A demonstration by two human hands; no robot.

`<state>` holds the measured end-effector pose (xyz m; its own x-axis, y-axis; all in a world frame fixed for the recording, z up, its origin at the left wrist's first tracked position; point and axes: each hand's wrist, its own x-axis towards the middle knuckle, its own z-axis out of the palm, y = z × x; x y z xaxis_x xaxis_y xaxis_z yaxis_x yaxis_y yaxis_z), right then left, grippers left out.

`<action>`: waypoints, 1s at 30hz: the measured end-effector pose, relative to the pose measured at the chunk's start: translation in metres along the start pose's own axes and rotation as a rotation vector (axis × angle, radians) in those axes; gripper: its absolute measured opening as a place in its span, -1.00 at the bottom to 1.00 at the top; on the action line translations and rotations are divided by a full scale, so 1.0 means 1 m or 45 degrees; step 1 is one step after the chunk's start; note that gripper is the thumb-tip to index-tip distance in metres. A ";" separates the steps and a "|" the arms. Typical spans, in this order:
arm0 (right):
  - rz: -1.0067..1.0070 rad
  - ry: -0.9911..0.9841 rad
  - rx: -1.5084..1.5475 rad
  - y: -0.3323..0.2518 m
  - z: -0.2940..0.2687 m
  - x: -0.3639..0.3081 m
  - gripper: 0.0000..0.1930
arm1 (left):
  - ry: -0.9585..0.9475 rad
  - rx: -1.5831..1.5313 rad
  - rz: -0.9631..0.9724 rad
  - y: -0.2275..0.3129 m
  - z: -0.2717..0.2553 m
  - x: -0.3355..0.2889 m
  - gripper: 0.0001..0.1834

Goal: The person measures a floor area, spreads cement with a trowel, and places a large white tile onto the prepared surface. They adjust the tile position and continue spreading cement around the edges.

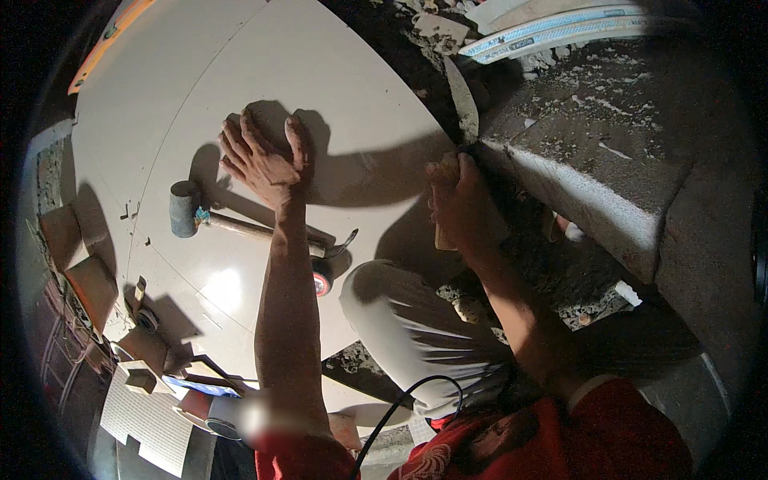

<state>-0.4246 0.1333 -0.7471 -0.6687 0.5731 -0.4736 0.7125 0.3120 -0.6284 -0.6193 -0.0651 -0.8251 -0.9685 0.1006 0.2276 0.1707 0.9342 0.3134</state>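
Observation:
My left hand (262, 166) lies flat with fingers spread on a large pale tile (360, 104), touching its glossy top. Beside it a rubber mallet (185, 210) with a dark grey head rests on the tile, its wooden handle passing beneath my left forearm. My right hand (460, 200) is closed around a tan, wood-like handle at the tile's right edge; most of what it holds is hidden by the fingers and shadow. Just beyond that hand, a narrow pale blade-shaped piece (462, 100) points away; I cannot tell whether it joins the handle.
Dark rough mortar (576, 272) and rubble lie along the tile's right edge, with a grey stone slab (584, 144) farther right. Pale edged strips (560, 40) lie at the top right. An orange level (108, 40) sits far left. Tile offcuts (92, 292) stand at the left.

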 end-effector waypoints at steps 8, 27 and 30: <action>-0.310 0.165 0.025 0.018 0.021 0.011 -0.51 | -0.020 -0.002 0.022 0.007 -0.009 0.000 -0.11; 0.154 -0.259 0.805 -0.130 -0.003 0.160 -0.68 | -0.054 -0.042 -0.054 0.014 -0.018 0.001 -0.12; 0.257 -0.217 0.906 -0.120 -0.005 0.153 -0.66 | -0.070 -0.048 -0.054 0.014 -0.017 0.001 -0.10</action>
<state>-0.6114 0.1873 -0.7406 -0.6046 0.4240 -0.6743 0.5544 -0.3839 -0.7384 -0.6151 -0.0582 -0.8045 -0.9833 0.0812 0.1626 0.1352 0.9246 0.3561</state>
